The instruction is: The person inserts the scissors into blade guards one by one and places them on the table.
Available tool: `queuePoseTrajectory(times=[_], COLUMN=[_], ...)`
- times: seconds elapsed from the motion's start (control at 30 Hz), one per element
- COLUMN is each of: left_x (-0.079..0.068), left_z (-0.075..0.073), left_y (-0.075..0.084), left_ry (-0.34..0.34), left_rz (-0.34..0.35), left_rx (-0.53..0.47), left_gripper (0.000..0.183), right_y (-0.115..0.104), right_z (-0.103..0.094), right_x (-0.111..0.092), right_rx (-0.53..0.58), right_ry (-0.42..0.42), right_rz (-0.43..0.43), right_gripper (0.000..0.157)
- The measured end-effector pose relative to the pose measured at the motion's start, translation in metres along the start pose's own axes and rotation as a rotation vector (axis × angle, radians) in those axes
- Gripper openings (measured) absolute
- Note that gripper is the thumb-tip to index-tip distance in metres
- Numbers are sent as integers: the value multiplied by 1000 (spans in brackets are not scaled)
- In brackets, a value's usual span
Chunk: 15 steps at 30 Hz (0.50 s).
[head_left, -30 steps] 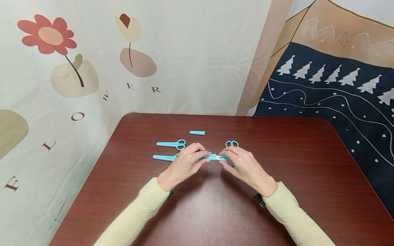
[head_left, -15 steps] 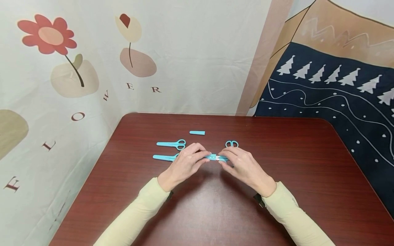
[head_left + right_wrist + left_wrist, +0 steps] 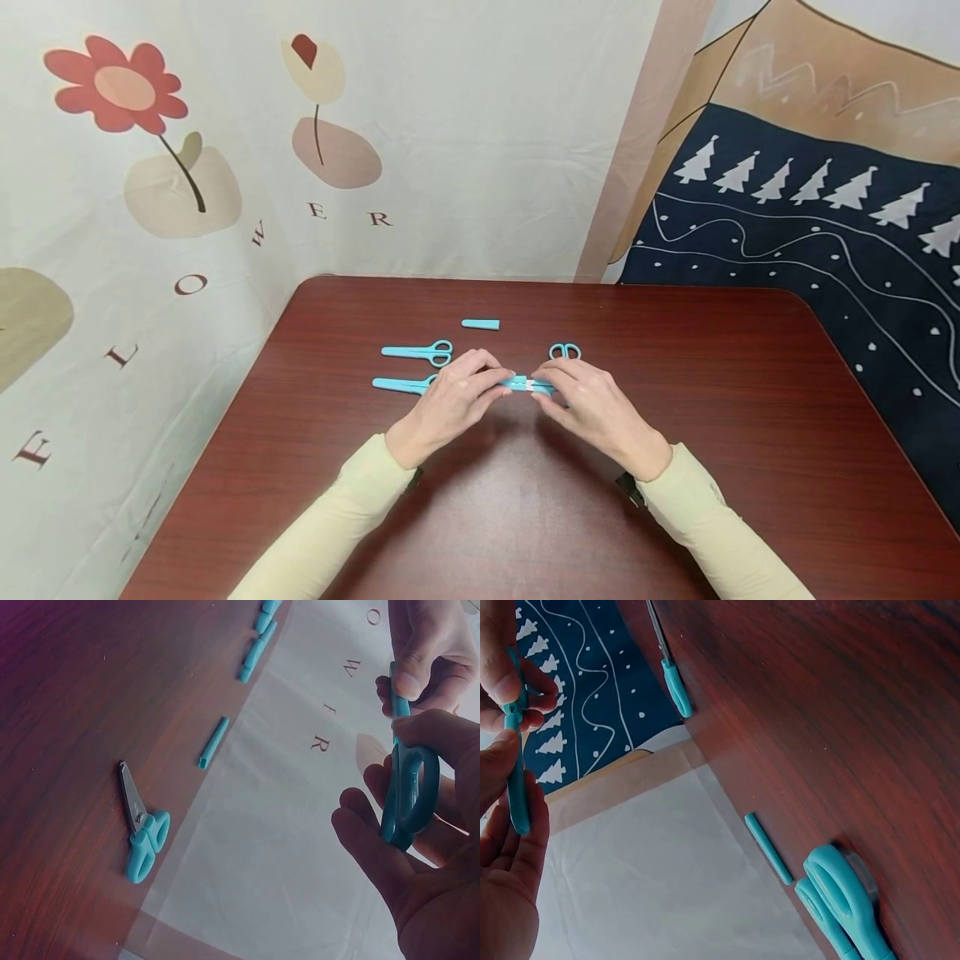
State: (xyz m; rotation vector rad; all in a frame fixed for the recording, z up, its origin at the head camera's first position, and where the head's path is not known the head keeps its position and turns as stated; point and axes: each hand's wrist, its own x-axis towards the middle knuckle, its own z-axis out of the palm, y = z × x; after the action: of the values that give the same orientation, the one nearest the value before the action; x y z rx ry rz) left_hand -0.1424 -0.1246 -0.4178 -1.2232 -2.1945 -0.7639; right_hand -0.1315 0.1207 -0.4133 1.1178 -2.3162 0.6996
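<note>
Between my hands is a pair of light-blue scissors (image 3: 397, 817), with a short strip of silver blade (image 3: 530, 385) showing next to a blue blade cover (image 3: 517, 382). My left hand (image 3: 459, 393) pinches the cover between thumb and fingers. Thumb and fingers of my right hand (image 3: 600, 408) grip the scissors by the handles. The blade tips are hidden inside the cover. Just beyond my right hand lie other scissors (image 3: 142, 825), their metal blades bare. Near my left hand are two covered scissors, a farther pair (image 3: 412, 352) and a nearer pair (image 3: 401, 384) partly behind that hand.
A loose blue blade cover (image 3: 480, 324) lies toward the back of the dark red-brown table (image 3: 712, 375). Behind the table's far edge hang a pale flower-print cloth (image 3: 480, 150) and a navy cloth with white trees (image 3: 787, 225).
My right hand has edged very slightly left, toward my left hand. The left hand and the things lying on the table look the same.
</note>
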Motion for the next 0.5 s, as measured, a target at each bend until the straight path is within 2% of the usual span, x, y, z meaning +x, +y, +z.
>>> queuePoseTrajectory(times=[0.23, 0.5], left_x=[2, 2], left_z=[2, 4], left_y=[2, 4], left_ry=[-3, -3], left_rz=[26, 8], left_rx=[0, -9], left_gripper=[24, 22], right_y=[-1, -1], right_z=[1, 1], right_x=[0, 2], right_rx=[5, -8], right_ry=[-19, -12], right_rz=[-1, -6], right_gripper=[23, 24])
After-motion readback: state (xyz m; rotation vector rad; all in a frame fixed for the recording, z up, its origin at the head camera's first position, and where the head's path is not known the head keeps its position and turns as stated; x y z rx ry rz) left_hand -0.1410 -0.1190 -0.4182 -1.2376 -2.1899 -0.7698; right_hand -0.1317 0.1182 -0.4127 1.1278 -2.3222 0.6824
